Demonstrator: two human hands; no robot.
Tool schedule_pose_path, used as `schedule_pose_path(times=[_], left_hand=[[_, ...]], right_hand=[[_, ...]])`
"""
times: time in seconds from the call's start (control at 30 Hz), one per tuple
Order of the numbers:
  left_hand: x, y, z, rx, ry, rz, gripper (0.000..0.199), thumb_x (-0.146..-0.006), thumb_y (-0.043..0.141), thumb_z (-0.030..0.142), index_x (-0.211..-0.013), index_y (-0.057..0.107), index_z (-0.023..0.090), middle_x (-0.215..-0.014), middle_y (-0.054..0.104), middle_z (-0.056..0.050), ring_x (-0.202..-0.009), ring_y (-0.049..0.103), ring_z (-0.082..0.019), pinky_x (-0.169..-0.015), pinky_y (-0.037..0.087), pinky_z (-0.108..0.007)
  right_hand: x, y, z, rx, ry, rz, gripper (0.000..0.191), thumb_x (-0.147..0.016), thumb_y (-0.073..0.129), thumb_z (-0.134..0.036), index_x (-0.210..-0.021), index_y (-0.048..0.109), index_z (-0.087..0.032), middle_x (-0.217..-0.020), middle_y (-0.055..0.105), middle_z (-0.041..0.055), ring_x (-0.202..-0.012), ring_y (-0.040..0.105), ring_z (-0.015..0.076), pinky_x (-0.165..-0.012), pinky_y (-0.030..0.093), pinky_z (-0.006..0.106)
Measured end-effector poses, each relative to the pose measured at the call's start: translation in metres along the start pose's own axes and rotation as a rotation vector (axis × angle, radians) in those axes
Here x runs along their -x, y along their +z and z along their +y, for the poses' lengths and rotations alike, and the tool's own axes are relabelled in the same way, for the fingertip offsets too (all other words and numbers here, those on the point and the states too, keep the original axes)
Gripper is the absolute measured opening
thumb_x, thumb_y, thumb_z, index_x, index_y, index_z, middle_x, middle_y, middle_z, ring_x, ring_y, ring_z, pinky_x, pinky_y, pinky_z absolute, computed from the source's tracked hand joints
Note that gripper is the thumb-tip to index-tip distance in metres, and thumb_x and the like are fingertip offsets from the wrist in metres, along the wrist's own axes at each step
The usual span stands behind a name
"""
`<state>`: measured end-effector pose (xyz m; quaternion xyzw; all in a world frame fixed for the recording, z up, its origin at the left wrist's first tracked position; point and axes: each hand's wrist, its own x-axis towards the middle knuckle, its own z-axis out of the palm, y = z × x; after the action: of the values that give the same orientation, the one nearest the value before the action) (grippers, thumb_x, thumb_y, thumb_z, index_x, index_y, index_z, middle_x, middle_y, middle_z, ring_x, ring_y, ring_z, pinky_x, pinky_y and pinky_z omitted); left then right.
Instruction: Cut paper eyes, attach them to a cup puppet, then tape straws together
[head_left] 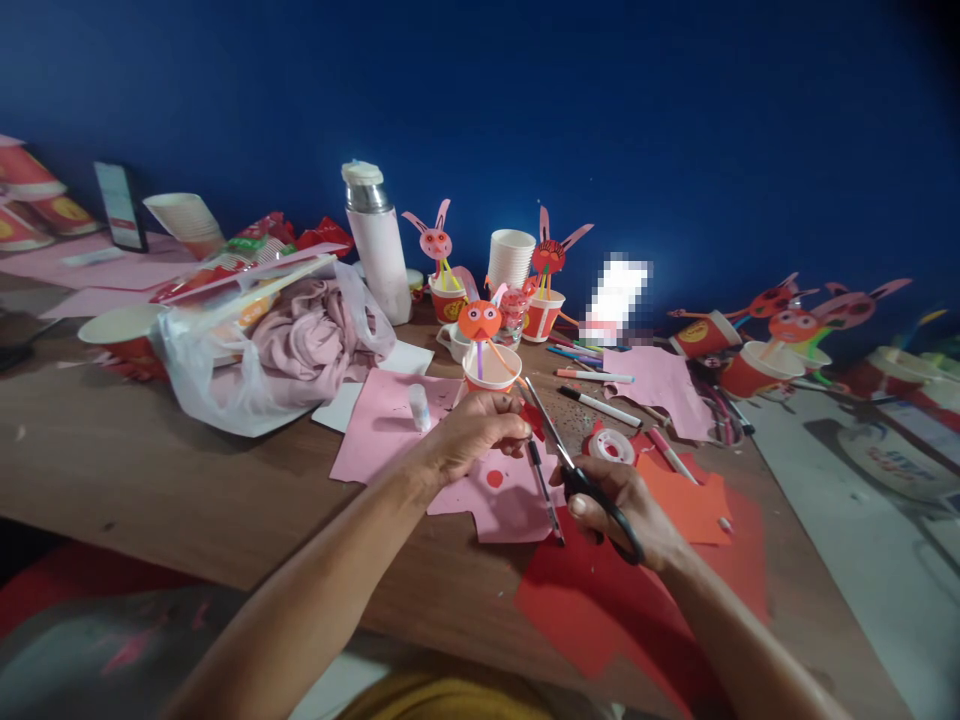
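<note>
My left hand [484, 430] is pinched over the pink paper [510, 505], at a small red paper piece [534, 418] by its fingertips. Black-handled scissors [600, 495] are in my right hand [619, 500], their blades pointing up and left beside that red piece. Between the hands a black pen [544, 485] lies on the pink paper, near a small red disc [495, 479]. Just behind my left hand stands a paper cup [491, 370] with an orange paper face [480, 320] on a stick. Red paper [592, 600] spreads below my right hand.
A plastic bag [225, 390] with pink cloth, a white flask [379, 250] and a glue stick [420, 408] are on the left. Behind are cups with paper rabbit faces [436, 243]. Markers [600, 407], a tape roll [611, 446] and orange paper [682, 500] lie right.
</note>
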<state>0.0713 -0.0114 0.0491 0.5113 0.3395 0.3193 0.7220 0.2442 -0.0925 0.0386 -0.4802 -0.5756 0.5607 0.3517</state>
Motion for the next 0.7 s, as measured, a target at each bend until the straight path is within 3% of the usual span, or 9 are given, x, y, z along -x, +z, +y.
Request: schedule_pose_path(times=[0.23, 0.53, 0.7], left_hand=[[-0.0001, -0.0025, 0.0011, -0.006, -0.028, 0.000, 0.008, -0.055, 0.056, 0.014, -0.052, 0.048, 0.015, -0.045, 0.047, 0.006, -0.043, 0.046, -0.006, -0.049, 0.036, -0.022], [-0.0003, -0.0030, -0.0011, -0.011, -0.043, -0.040, 0.006, -0.055, 0.057, 0.015, -0.056, 0.052, 0.013, -0.050, 0.051, 0.004, -0.046, 0.047, -0.006, -0.053, 0.039, -0.024], [-0.0004, -0.0035, -0.0014, -0.012, -0.047, -0.047, 0.005, -0.055, 0.057, 0.014, -0.056, 0.051, 0.013, -0.049, 0.050, 0.004, -0.046, 0.047, -0.006, -0.053, 0.039, -0.024]], right_hand=[[-0.0003, -0.0013, 0.0017, 0.025, -0.010, -0.019, 0.045, -0.063, 0.064, -0.054, -0.080, 0.054, -0.014, -0.048, 0.045, -0.0052, -0.040, 0.041, 0.0073, -0.038, 0.030, 0.020], [-0.0012, -0.0034, 0.0067, 0.035, -0.099, -0.060, 0.045, -0.068, 0.060, -0.054, -0.084, 0.054, -0.013, -0.056, 0.047, -0.0027, -0.046, 0.043, 0.0079, -0.042, 0.034, 0.020], [-0.0006, -0.0035, 0.0057, 0.029, -0.060, -0.047, 0.045, -0.065, 0.063, -0.054, -0.083, 0.054, -0.013, -0.053, 0.045, -0.0041, -0.043, 0.041, 0.0075, -0.040, 0.031, 0.020]])
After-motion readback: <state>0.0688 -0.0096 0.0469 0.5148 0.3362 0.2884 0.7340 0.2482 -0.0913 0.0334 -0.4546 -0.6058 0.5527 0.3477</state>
